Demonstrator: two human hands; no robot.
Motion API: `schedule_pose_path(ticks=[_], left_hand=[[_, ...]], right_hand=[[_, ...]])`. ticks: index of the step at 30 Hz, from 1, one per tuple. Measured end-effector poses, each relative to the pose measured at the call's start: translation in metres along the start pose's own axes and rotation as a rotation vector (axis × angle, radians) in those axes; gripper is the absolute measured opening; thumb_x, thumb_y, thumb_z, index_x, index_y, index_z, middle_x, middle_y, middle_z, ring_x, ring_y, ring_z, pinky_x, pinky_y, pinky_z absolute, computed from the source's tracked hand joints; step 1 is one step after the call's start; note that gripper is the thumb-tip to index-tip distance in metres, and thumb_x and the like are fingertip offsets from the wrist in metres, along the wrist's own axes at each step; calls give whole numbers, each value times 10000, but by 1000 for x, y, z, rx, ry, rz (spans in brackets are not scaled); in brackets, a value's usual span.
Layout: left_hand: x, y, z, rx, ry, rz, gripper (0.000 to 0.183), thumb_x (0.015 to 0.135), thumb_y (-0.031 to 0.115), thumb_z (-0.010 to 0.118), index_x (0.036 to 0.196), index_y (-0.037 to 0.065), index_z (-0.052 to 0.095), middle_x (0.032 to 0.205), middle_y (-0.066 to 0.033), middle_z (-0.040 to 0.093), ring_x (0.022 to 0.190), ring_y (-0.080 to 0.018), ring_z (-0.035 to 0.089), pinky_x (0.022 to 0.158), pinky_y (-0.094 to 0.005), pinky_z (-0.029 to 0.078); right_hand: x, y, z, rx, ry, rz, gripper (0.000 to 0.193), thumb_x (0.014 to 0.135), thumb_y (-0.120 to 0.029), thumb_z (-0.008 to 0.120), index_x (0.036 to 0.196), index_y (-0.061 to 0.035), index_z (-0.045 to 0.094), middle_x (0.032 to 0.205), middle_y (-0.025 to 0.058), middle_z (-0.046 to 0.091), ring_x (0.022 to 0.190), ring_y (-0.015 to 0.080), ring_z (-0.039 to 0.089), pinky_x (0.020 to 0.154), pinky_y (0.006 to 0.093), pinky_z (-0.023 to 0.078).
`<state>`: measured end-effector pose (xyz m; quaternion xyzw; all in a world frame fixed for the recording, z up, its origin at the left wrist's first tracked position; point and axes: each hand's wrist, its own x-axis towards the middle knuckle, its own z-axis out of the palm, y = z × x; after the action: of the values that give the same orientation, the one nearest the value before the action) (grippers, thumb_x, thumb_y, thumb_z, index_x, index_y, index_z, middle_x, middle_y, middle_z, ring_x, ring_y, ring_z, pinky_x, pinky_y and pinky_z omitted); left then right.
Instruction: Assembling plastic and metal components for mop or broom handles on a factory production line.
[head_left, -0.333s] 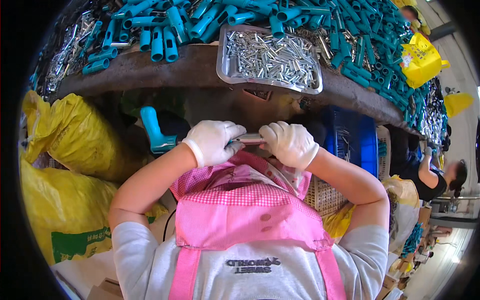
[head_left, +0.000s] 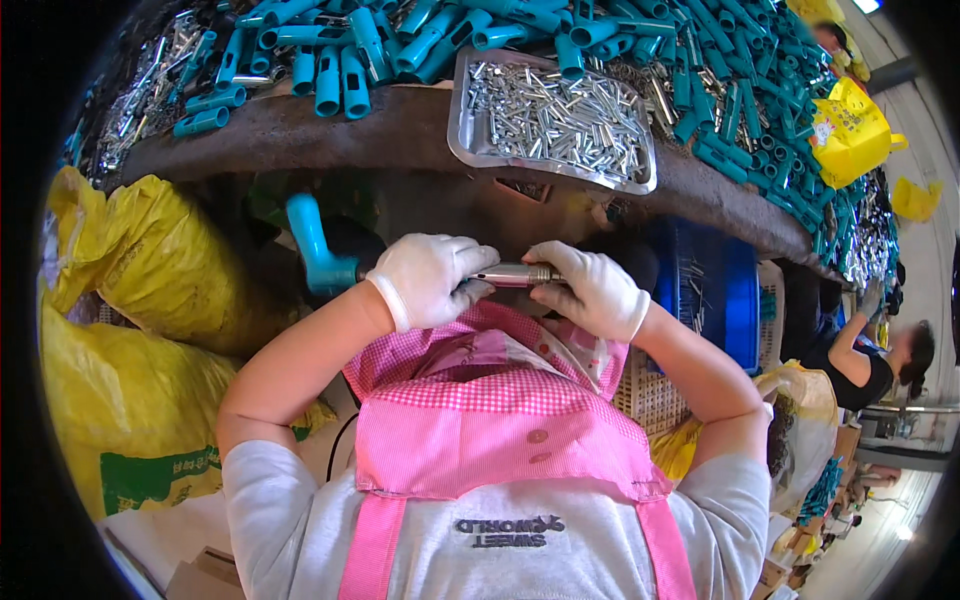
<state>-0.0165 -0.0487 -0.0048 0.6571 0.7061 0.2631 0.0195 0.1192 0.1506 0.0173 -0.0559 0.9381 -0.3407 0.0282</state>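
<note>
Over my lap, both gloved hands are at a tool with a bent teal handle point(head_left: 312, 245) and a shiny metal tube point(head_left: 512, 275). My left hand point(head_left: 420, 282) is closed around its middle, hiding where handle and tube join. My right hand point(head_left: 598, 290) pinches the tube's right end between thumb and fingers, where a ridged or spring-like section shows. The handle sticks out to the left of my left hand, its grip pointing away from me. Beyond my hands, a metal tray point(head_left: 470, 140) of small silver pins rests at the bench edge.
Many teal sleeves point(head_left: 430, 40) are piled along the bench point(head_left: 300, 135). Yellow sacks point(head_left: 170, 270) stand at my left. A blue bin point(head_left: 730, 310) and a cream basket point(head_left: 645, 395) sit at my right. A co-worker point(head_left: 870, 350) is at the far right.
My right hand has shifted right along the tube and loosened its wrap, baring the ridged section. My left hand keeps its grip. The whole view has shifted slightly.
</note>
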Motion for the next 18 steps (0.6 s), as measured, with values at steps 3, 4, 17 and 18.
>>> schedule_pose_path(ticks=[3,4,17,18], left_hand=[[-4,2,7,11,18,-125,285,764,232,616,997,69,602,815,-79,602,739,-274,608,630,-396,499],[-4,0,8,131,53,-34,276,767,229,612,992,68,602,807,-71,594,723,-256,602,616,-382,497],[15,-1,9,-1788,1203,-420,227,965,272,467,1039,57,483,874,-68,514,806,-185,519,822,-365,446],[7,-14,26,-1952,1204,-452,213,966,261,463,1022,58,491,871,-71,518,805,-194,524,843,-378,447]], right_hand=[[3,-1,8,-191,81,-32,250,907,-242,543,1028,-23,532,750,138,582,710,314,602,599,387,481],[3,3,10,-15,20,106,247,914,-244,540,1023,-23,535,706,113,563,666,283,600,589,372,478],[-19,19,77,459,181,172,527,727,-106,743,1188,5,513,987,104,629,889,173,622,803,306,493],[-24,18,74,329,330,17,451,761,-87,706,1159,9,517,865,55,636,776,100,609,720,261,497]])
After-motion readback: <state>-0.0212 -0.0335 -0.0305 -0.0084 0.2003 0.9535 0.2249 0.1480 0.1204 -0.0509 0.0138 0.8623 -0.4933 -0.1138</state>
